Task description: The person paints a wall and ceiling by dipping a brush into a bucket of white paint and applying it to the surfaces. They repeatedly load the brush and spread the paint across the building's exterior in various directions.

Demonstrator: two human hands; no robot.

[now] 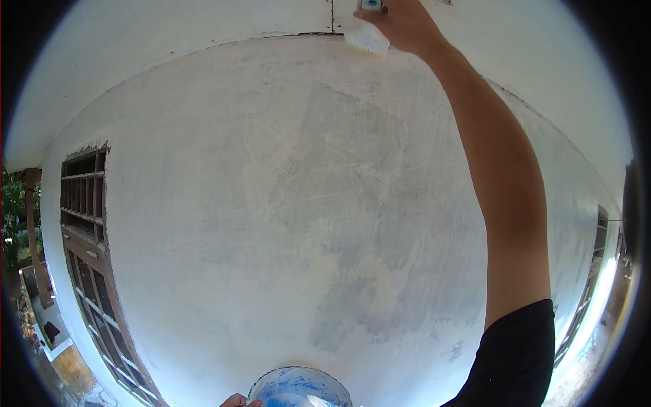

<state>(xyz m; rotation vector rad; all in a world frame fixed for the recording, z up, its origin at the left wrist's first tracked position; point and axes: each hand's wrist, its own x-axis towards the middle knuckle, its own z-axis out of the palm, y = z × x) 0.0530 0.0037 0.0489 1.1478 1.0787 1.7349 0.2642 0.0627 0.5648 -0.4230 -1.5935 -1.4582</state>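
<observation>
High up, my right hand [399, 26] is closed around the handle of a wide paintbrush [367, 41]. Its pale bristles rest against the top of the wall [271, 176], just below the ceiling. White paint covers the wall unevenly, with grey streaks and patches showing in the middle and lower right. At the bottom edge, my left hand [239, 401] grips the rim of a bucket [298, 380] smeared with blue. Only a few fingers of that hand show, and the bucket's lower part is cut off by the frame.
A pale ceiling [203, 20] meets the wall close above the brush. At left is a brown-framed barred window [85, 190] above a paned door or shutter [102, 312]. Another barred window [591, 278] stands far right. Plants [13, 217] and a post [35, 237] show outside.
</observation>
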